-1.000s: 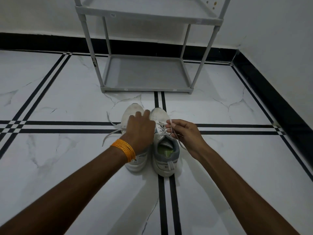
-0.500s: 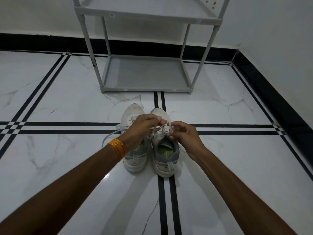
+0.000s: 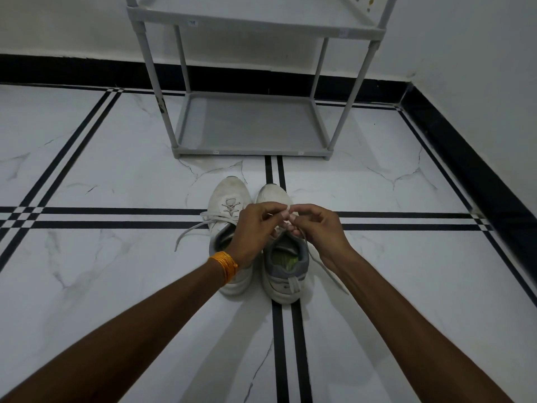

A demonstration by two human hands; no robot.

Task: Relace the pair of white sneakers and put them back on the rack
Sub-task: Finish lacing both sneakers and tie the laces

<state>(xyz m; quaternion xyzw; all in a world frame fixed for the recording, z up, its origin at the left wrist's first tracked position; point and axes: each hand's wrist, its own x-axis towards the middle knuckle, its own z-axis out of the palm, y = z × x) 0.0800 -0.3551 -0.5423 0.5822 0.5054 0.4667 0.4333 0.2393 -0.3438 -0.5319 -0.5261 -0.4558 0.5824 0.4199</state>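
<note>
The fingers [image 3: 286,214] of both hands meet over the right sneaker [image 3: 283,257], pressed together tip to tip and pinching its thin white lace [image 3: 325,271]. The left hand [image 3: 255,231] comes in from seven o'clock, with an orange band [image 3: 225,266] on its wrist. The right hand [image 3: 316,228] comes in from five o'clock. I cannot tell which hole the lace is going through, because the fingers hide it.

The lace's loose end runs down past the right wrist and lies on the floor [image 3: 406,257]. The left sneaker [image 3: 229,205] sits touching the right one, toes pointing to twelve o'clock. Its lace is crossed only near the toe, and two loose ends trail out toward nine o'clock.

Both shoes are on the floor near the middle, right where the black lines cross. The gray rack [image 3: 252,126] stands at twelve o'clock, against the wall, and its bottom shelf has no shoes on it.

I think the job is at the lacing step on the right shoe. Next the lace needs pulling snug and crossing to the next hole up. The left shoe looks like it needs more lacing too, before both go on the rack.
</note>
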